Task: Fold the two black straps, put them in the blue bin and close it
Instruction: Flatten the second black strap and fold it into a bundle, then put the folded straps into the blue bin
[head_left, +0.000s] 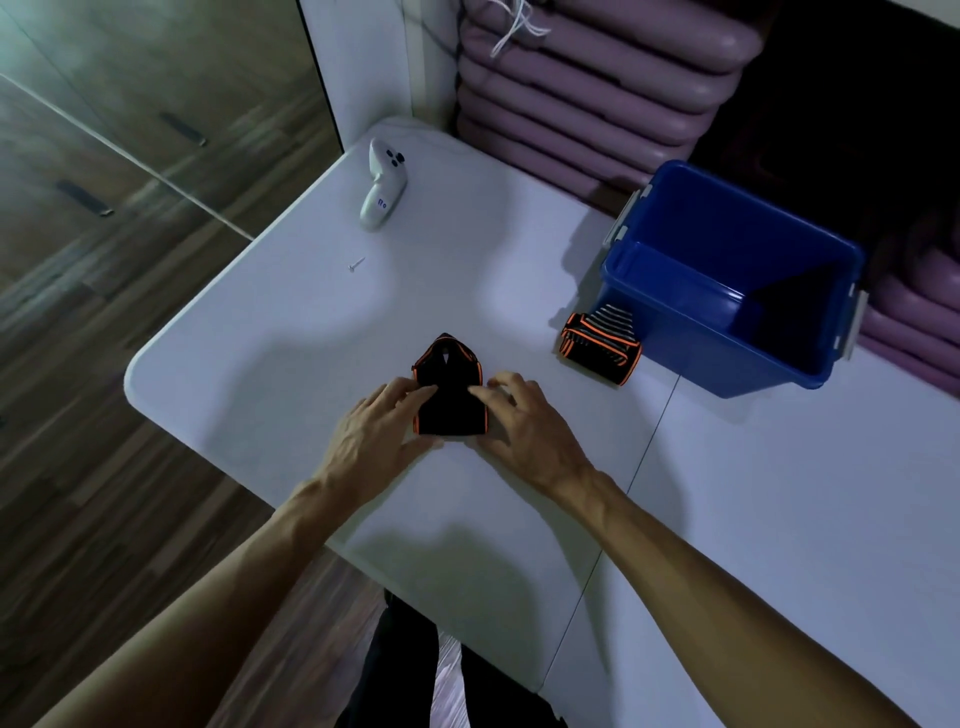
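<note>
Black strap (449, 402) pressed on table (311, 338) by left hand (379, 423) and right hand (524, 421), fingers loosely extended; second strap (600, 348) laid just beside blue bin (727, 356).

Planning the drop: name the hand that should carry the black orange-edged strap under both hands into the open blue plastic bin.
Probably right. Both touch the black orange-edged strap, but the blue plastic bin stands nearer the right hand; the left hand would cross over.
</note>
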